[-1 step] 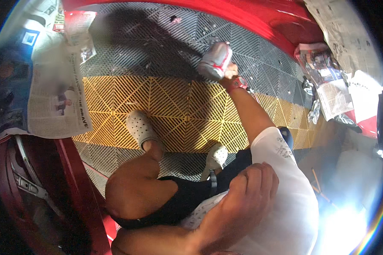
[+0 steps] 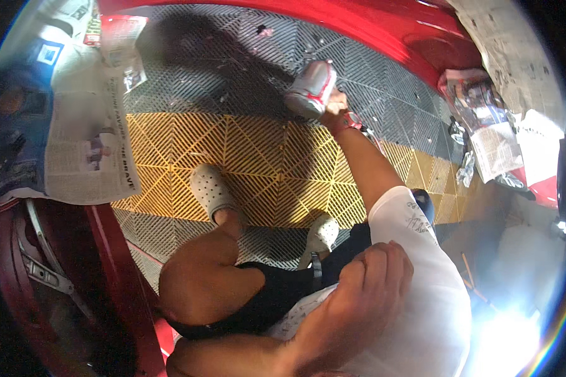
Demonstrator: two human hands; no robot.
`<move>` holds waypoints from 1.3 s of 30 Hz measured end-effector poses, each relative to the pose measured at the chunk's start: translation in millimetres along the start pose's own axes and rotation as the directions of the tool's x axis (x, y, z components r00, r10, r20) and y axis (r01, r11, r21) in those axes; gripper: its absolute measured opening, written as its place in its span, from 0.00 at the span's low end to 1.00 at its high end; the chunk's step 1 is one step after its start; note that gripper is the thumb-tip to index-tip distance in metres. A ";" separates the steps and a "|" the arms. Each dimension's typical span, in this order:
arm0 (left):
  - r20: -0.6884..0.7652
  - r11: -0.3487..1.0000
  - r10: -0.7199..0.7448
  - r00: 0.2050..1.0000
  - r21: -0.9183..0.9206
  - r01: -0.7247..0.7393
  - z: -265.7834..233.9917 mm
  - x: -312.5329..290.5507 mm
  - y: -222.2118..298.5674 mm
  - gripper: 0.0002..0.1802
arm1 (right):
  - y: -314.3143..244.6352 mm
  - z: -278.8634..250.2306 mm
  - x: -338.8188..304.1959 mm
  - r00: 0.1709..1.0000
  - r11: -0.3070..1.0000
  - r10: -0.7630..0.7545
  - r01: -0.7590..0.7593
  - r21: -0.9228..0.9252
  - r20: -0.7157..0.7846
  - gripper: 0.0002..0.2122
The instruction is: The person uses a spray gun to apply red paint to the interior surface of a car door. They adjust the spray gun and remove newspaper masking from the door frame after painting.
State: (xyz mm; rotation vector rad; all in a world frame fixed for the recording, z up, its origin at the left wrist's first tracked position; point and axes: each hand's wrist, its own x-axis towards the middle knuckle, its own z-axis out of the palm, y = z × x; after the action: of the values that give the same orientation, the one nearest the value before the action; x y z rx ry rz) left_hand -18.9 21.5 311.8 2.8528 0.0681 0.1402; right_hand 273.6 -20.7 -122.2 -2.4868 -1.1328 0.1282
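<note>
My right hand (image 2: 336, 102), with a red watch (image 2: 352, 120) at its wrist, reaches forward over the floor. Its fingers are closed on a grey handheld tool with red trim (image 2: 314, 88); the exact kind is unclear. The tool's rounded body points away to the left, near the red car panel (image 2: 358, 25). Held close against the white shirt (image 2: 415, 283), my left hand (image 2: 377, 270) has its fingers curled together. Its palm is hidden, so anything inside it cannot be made out.
Grey and yellow slatted tiles (image 2: 245, 144) make up the floor. Newspaper (image 2: 88, 151) drapes a dark red car part at left; a metal hinge (image 2: 47, 276) shows below. More newspaper (image 2: 493, 147) hangs at right. A bright lamp (image 2: 506, 342) glares at lower right.
The tool and my right hand have shifted slightly left, while the surroundings sit a little further right in view. My left hand stays curled in place.
</note>
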 end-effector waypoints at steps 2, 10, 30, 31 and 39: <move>-0.034 0.997 -0.080 0.996 -0.019 0.079 9.6 -7.4 1.1 0.12 | -47.3 21.9 39.7 0.996 0.992 -0.089 0.087 0.088 0.022 0.19; 0.220 0.937 -0.269 0.938 -0.164 0.307 -41.8 -11.2 -62.2 0.27 | -214.5 93.3 163.6 0.924 0.885 -0.368 0.314 0.345 0.103 0.17; 0.269 0.952 -0.253 0.930 -0.100 0.288 -45.9 -4.6 -55.7 0.31 | -180.3 33.3 163.4 0.900 0.904 -0.427 0.424 -0.050 -0.092 0.13; 0.249 0.967 -0.220 0.943 -0.075 0.245 -36.1 -5.3 -50.8 0.31 | -147.4 25.4 149.0 0.898 0.906 -0.423 0.416 -0.082 -0.118 0.13; 0.118 0.995 0.035 0.992 -0.095 -0.024 -7.9 25.0 -25.3 0.21 | 49.2 -56.6 -26.0 0.977 0.983 -0.101 0.069 -0.169 -0.188 0.17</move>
State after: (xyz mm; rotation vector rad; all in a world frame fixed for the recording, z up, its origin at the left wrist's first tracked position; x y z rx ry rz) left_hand 4.3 49.5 314.4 2.7625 -0.0056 -0.0207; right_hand 304.8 -87.3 -92.1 -2.5175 -1.2044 -0.2374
